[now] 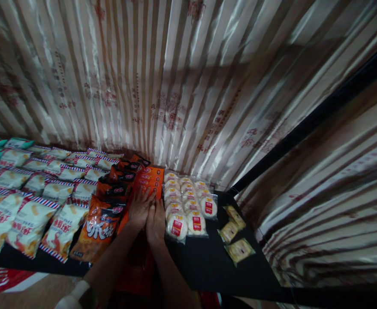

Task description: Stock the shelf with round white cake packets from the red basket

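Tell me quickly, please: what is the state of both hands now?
Left hand: open, laid on the orange packaging.
Right hand: close beside it; whether it grips anything cannot be told.

A pale sleeve [75,294] shows on the left arm [109,262], with bare forearms and fingers [140,198].

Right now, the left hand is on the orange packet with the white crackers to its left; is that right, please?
Wrong side: the head view shows the left hand on the orange packet, with the white crackers to its right.
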The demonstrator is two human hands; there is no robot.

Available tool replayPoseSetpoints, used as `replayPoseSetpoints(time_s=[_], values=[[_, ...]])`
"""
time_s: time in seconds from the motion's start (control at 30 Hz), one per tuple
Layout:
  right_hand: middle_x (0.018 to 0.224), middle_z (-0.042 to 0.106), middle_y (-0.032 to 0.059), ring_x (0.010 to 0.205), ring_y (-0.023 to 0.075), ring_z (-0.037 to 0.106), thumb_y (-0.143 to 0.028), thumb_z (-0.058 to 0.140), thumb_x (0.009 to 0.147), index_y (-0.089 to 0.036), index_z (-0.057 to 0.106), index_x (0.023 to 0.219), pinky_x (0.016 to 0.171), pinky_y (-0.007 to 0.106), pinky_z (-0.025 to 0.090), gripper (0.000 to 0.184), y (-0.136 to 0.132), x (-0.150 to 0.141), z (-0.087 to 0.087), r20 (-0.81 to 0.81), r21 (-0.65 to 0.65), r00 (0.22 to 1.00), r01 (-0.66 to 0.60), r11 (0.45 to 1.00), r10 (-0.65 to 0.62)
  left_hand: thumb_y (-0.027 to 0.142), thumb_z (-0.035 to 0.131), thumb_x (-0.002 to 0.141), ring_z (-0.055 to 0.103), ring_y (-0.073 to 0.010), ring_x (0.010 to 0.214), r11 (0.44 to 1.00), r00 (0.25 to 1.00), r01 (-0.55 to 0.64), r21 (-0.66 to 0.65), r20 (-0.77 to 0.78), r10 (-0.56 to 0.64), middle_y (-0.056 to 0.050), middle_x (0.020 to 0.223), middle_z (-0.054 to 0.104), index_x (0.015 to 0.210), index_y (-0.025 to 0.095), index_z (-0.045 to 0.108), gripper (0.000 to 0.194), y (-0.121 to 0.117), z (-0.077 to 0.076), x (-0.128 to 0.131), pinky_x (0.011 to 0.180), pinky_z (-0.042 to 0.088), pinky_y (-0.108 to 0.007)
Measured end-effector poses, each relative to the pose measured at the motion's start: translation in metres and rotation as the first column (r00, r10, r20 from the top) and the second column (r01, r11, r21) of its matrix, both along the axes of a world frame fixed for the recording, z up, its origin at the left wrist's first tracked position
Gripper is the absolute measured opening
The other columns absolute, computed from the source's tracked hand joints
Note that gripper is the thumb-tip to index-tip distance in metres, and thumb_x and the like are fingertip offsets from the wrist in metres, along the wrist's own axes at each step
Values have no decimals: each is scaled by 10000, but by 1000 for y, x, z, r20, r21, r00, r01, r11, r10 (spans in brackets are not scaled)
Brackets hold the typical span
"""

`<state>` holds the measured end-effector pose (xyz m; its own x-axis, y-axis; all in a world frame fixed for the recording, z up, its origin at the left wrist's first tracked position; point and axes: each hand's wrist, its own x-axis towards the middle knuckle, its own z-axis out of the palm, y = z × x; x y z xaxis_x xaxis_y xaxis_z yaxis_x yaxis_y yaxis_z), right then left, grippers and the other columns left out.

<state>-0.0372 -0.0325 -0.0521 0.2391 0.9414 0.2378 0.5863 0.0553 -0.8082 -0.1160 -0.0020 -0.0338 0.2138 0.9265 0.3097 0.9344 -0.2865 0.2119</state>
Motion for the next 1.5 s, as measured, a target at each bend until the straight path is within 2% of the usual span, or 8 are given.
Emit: replayPoseSetpoints(time_s=[0.2,0.37,0.63,0.83,0.97,1.2,1.4,1.5], values=[[1336,413,194,1271,257,326,-454,174,882,-28,448,1262,1048,451,242,633,0,-1,-1,23,-11,1000,-2,1000,2,313,300,866,320,-251,1279,1000,1000,13,4,-14,-13,-22,1362,427,1311,295,388,453,0,-1,-2,1017,272,-506],[1343,409,182,1286,257,302,-416,184,899,-46,449,1267,1048,471,246,585,-10,1,-8,100,36,995,-28,999,24,332,325,865,291,-247,1297,1000,1000,6,-9,-9,-6,-6,1369,419,1292,301,415,437,2,-4,-2,1025,274,-490],[1362,388,173,1284,248,313,-337,278,917,-91,324,1349,989,488,352,500,-41,3,-26,214,288,977,-50,956,-13,391,293,881,185,-240,1341,990,999,-49,-131,-13,48,18,1413,346,1333,308,344,463,3,-3,2,1078,186,-464],[1357,397,170,1268,248,345,-340,298,914,-107,312,1357,975,471,382,500,-45,3,-20,232,266,973,-53,963,-10,385,305,877,161,-244,1347,984,998,-54,-172,16,58,21,1431,305,1330,311,351,461,4,-2,3,1090,149,-464],[1345,413,173,1257,239,365,-315,294,918,-99,296,1361,974,468,387,493,-44,2,-25,272,305,962,-73,949,-14,380,309,876,151,-258,1348,975,997,-55,-217,46,67,24,1430,308,1327,312,358,459,4,1,3,1089,147,-471],[1354,387,201,1292,254,299,-286,294,919,-43,333,1335,990,473,362,484,-45,0,-26,360,270,933,-88,959,-16,346,307,877,159,-250,1347,968,994,-49,-247,84,72,38,1423,321,1316,309,380,446,4,4,2,1097,139,-458],[1355,395,179,1283,253,319,-314,294,918,-62,348,1332,986,467,358,488,-46,0,-23,357,214,934,-85,973,3,292,251,881,208,-221,1333,969,984,-57,-239,149,95,-7,1391,384,1338,181,359,482,8,1,0,1106,166,-389],[1337,420,184,1279,257,324,-324,282,919,-61,378,1315,973,467,369,485,-45,0,-25,353,227,935,-74,971,-11,254,252,871,229,-214,1326,963,981,-62,-262,162,107,-3,1387,390,1332,179,367,481,12,0,-1,1099,190,-385]])
